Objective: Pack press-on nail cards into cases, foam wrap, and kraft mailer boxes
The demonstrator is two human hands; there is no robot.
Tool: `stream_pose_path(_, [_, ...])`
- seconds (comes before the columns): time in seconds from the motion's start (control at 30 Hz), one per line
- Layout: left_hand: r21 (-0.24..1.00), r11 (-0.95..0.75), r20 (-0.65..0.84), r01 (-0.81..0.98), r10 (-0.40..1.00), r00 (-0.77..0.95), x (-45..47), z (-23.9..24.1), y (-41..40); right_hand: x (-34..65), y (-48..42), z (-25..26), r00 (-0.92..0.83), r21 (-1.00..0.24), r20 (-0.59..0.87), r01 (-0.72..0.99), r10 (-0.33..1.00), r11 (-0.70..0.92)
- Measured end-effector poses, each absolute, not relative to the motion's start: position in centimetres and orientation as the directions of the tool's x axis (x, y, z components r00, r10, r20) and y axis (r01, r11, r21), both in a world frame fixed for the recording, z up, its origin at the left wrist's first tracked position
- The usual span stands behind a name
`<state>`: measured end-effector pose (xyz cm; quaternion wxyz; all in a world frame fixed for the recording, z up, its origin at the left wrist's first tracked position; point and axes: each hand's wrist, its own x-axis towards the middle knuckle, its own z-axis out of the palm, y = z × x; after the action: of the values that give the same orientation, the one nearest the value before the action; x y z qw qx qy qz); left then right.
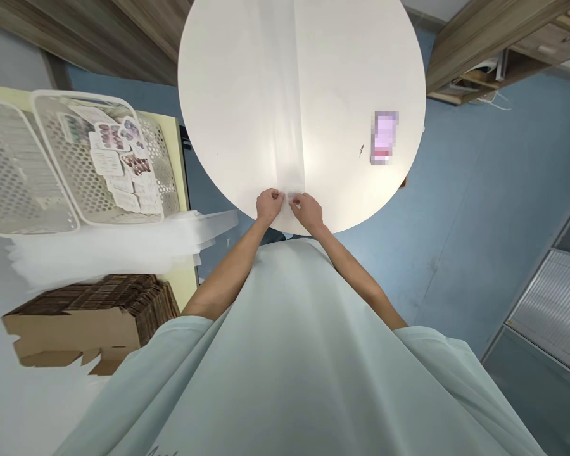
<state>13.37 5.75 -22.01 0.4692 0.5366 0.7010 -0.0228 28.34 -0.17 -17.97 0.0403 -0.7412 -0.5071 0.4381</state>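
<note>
A long clear plastic bag (285, 95) lies flat down the middle of the round white table (351, 63). Both hands are at its near end by the table's front edge. My left hand (268, 204) is closed, pinching the bag's left corner. My right hand (306, 209) is closed too, fingers pinched on the bag's right corner. The two hands almost touch.
To the left stand two white perforated baskets (52, 183), one holding printed cards (123, 164). Below them lie a pile of clear plastic bags (109, 244) and a stack of flat cardboard boxes (90, 316). A blurred phone-like object (384, 137) lies on the table's right. The floor is blue.
</note>
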Motion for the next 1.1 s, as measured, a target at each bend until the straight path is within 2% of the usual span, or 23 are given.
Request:
stream_pose_path(0.2, [0.469,0.422,-0.658,0.776,0.753,-0.011,13.4,-22.6,5.3,30.4,-0.2,-18.2,0.307,-0.410,-0.668,0.608,0.678,-0.680])
stream_pose_path(0.33, [0.455,0.425,-0.651,0.782,0.758,-0.033,13.5,-22.7,5.1,30.1,0.0,-19.0,0.316,-0.403,-0.716,0.541,0.623,-0.738])
stream_pose_path(0.53, [0.406,0.369,-0.646,0.836,0.763,-0.023,13.8,-23.0,5.0,29.6,0.0,-19.9,0.323,-0.432,-0.716,0.492,0.619,-0.756])
stream_pose_path(0.67, [0.442,0.294,-0.574,0.848,0.818,0.015,13.7,-23.1,4.8,29.8,0.0,-20.1,0.325,-0.438,-0.719,0.474,0.614,-0.764])
stream_pose_path(0.73, [0.477,0.198,-0.515,0.856,0.853,0.089,13.5,-22.7,4.7,29.9,0.0,-20.1,0.321,-0.436,-0.722,0.478,0.613,-0.763])
stream_pose_path(0.8, [0.521,0.037,-0.448,0.853,0.862,0.237,13.4,-22.2,4.6,30.0,0.1,-20.0,0.317,-0.431,-0.728,0.478,0.607,-0.766])
stream_pose_path(0.93, [0.625,-0.253,-0.352,0.738,0.753,0.556,13.1,-21.1,4.1,30.0,0.1,-19.9,0.314,-0.437,-0.734,0.462,0.603,-0.772])
stream_pose_path(1.1, [0.688,-0.343,-0.345,0.639,0.621,0.704,12.3,-20.7,3.0,30.3,0.2,-20.0,0.305,-0.464,-0.721,0.455,0.622,-0.760])
